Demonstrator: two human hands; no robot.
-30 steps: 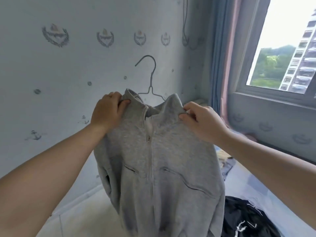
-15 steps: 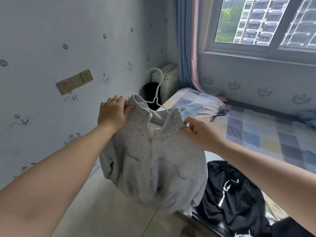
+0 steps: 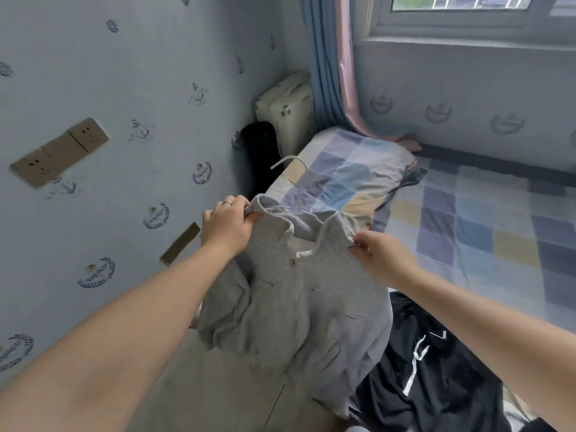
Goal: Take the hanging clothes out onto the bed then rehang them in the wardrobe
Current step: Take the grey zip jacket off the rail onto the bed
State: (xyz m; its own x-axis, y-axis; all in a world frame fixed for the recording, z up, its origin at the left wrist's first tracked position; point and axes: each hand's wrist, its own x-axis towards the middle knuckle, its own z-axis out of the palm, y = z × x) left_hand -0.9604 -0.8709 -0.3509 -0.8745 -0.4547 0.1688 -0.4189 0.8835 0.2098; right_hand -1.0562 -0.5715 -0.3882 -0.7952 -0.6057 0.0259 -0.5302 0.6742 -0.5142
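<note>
On my feed the left hand (image 3: 226, 227) is curled tight round the left side of the collar of the grey zip-up jacket (image 3: 299, 300). The right hand (image 3: 385, 255) pinches the right shoulder seam between thumb and fingers. The jacket hangs between them at the centre of my view, front facing me, zip closed. Its lower half sags in folds towards 6 o'clock, over the floor and the near edge of the bed (image 3: 483, 244). I cannot tell whether it touches the mattress.

A white hanger (image 3: 290, 157) sits inside the jacket, its hook poking out of the neck towards 12 o'clock. A black garment (image 3: 430, 369) lies crumpled on the bed at 5 o'clock from the jacket, just beside its hem. A checked pillow (image 3: 352, 179) lies at 1 o'clock. Wall sockets (image 3: 59, 151) are at 9 o'clock.
</note>
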